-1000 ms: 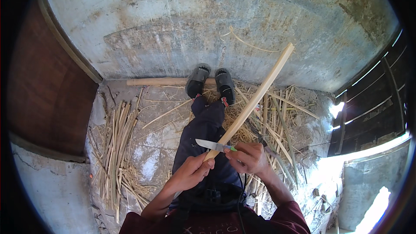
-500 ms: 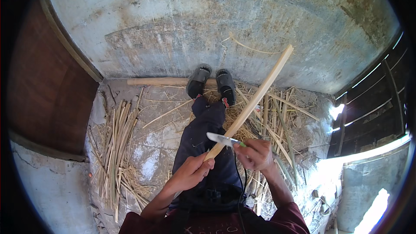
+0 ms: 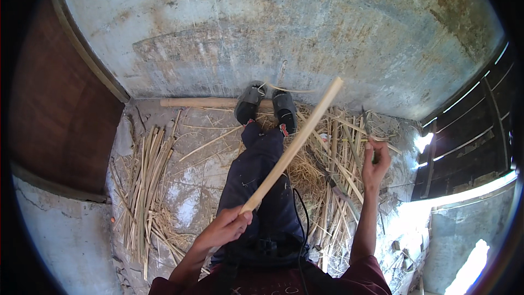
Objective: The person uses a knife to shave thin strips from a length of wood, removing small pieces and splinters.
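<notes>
Head: my left hand (image 3: pixel 225 228) clasps a pale stick (image 3: pixel 292 153) by one end, so it could tip; my right hand (image 3: pixel 376 166) grips a knife (image 3: pixel 365 123) toward the floor's (image 3: pixel 405 131) right edge.

left grip (image 3: pixel 225 228): curled closed | right grip (image 3: pixel 376 163): fingers (image 3: pixel 384 155) bent | right forearm (image 3: pixel 368 224): extended forward

Through my feed I see a stained grey wall (image 3: pixel 218 38), a brown panel (image 3: pixel 65 104) leftward, a dusty floor (image 3: pixel 188 186), and bright daylight (image 3: pixel 469 267) around a dark slatted panel (image 3: pixel 464 131) rightward.
</notes>
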Action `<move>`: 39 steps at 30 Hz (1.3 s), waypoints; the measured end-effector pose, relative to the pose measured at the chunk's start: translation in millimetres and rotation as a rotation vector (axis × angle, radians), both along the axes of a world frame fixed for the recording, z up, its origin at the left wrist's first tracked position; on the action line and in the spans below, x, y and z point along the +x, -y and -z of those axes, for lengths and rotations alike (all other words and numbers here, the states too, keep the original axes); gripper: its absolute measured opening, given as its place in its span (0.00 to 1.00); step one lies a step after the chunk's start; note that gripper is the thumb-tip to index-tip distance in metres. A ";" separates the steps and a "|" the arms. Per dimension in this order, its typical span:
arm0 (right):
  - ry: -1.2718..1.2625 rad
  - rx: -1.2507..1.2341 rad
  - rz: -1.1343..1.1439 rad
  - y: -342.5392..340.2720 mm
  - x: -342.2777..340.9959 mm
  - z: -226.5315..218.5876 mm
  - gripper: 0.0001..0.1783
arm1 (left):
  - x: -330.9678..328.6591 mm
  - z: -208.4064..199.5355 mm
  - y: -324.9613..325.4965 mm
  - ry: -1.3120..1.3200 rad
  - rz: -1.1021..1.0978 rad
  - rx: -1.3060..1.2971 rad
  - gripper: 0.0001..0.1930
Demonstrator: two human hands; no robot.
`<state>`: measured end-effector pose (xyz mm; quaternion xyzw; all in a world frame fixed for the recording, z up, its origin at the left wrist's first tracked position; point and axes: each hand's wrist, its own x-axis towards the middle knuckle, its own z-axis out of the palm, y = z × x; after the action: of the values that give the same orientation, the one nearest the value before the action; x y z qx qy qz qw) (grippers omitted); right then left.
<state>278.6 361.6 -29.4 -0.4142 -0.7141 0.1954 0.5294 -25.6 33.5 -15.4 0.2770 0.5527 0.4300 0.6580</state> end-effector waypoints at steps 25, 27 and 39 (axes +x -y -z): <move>0.235 0.263 -0.668 96.8 -81.6 -24.5 0.09 | 19.1 5.2 -29.6 -0.332 -0.005 0.274 0.19; 0.237 0.253 -0.672 94.3 -80.0 -24.7 0.08 | 17.5 5.6 -27.6 -0.341 0.002 0.268 0.19; 0.162 0.238 -0.546 43.7 -62.9 -6.4 0.05 | 13.5 15.5 -12.3 -0.389 -0.005 0.230 0.17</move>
<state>215.8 317.9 -23.0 -0.1565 -0.8568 0.2115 0.4435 -12.1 45.9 -30.9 0.4264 0.6172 0.4304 0.5020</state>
